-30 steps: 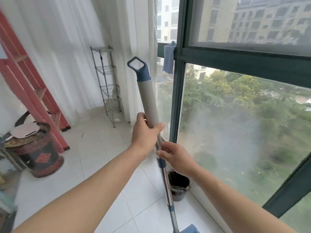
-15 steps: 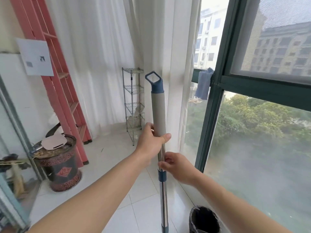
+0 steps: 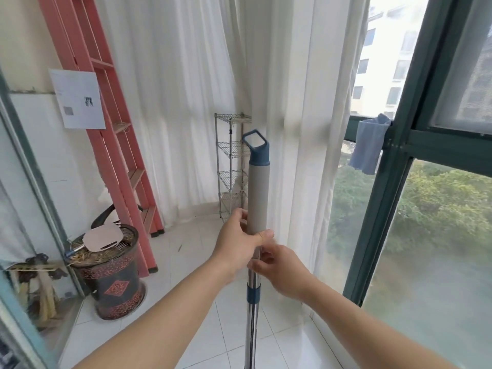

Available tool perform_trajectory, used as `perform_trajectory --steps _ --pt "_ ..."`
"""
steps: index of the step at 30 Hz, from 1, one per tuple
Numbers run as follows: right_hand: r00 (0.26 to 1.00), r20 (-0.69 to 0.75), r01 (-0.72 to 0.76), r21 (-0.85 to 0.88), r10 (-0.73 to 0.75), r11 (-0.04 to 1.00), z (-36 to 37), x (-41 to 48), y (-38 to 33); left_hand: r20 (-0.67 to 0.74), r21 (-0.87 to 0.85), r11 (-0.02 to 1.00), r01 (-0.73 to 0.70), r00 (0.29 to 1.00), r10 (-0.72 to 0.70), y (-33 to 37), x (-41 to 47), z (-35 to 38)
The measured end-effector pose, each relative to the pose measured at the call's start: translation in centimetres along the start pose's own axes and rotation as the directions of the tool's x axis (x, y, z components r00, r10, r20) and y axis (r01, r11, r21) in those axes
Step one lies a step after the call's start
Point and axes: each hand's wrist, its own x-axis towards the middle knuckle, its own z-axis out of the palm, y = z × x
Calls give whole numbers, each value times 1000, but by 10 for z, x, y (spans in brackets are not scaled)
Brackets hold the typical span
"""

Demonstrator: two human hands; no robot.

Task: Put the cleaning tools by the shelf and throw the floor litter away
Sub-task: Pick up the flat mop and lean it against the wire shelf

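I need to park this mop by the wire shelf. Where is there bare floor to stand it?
Bare tiles run between the foot of the red ladder and the wire shelf, with one small dark scrap on them. The left corner is crowded: a patterned drum stands beside the ladder. The left hand and right hand grip the mop.

Glossy metal mop pole (image 3: 251, 328), matt grey grip (image 3: 257, 198).

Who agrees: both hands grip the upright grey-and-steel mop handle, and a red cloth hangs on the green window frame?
No: the head view shows a blue cloth on the green window frame; left hand and right hand do grip the mop handle.
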Motion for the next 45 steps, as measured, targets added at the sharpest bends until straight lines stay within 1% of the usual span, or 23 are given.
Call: perform_trajectory --steps 4,7,11,15,19,23,29,32,36,40,45 --pt "996 65 56 -6 -56 998 -6 52 18 -4 44 999 -9 1000 9 -13 46 -5" --pt "995 84 63 -8 -62 998 -15 96 31 -17 73 997 -10 1000 11 -14 87 -6" --pt "992 107 63 29 -66 998 -27 155 46 -33 42 999 -12 999 14 -14 140 -6" --pt "988 119 95 71 -103 993 -35 205 57 -57 26 1000 -1 998 2 -18 186 -8" --pt "981 149 114 87 -126 990 -29 256 68 -93 59 998 -22 995 27 -21 233 -23" --pt "982 163 83 90 -97 992 -16 311 81 -132 56 996 -68 988 75 -32 286 -44" --pt "983 179 27 43 -34 999 3 404 95 -89 51 997 -58 994 62 -53 375 -83" --pt "988 150 20 38 -25 999 9 450 95 -51 67 996 -52 997 56 -58 423 -104" --pt "994 106 -9 58 3 998 17 503 96 -27 27 997 -70 997 70 -64 478 -125" --pt "995 96 -26 30 23 999 24 546 103 -32 37 997 -70 997 71 -76 524 -134" --pt "992 113 -61 72 53 995 31 608 120 -49 49 997 -62 997 65 -94 587 -144"
